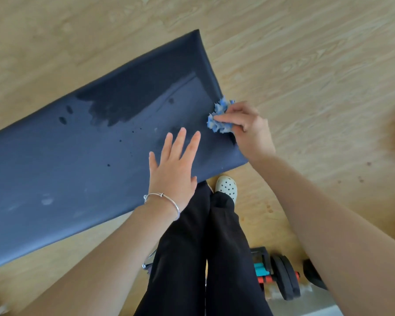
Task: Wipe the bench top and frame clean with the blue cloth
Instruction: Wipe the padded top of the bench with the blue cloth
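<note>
Presently the right hand (246, 131) pinches the crumpled blue cloth (220, 118) at the right edge of the counter (66, 167), the cloth just left of that hand. The left hand (176, 167) lies flat and spread on the counter, nearer.

This looks like a small workout room, more a home gym than a commercial one. A long padded bench (78, 167) covered in dark blue, vinyl-like material stretches across the view, the kind used for lifting. Near it on the floor (306, 53) lies 1 dumbbell (283, 279) with black plates and an orange-red grip, beside black and teal gear I cannot identify. The floor is pale wood-look plank, as in a house. The person at the bench wears loose black trousers (224, 247) and a white perforated clog (226, 187), casual indoor wear.
</note>
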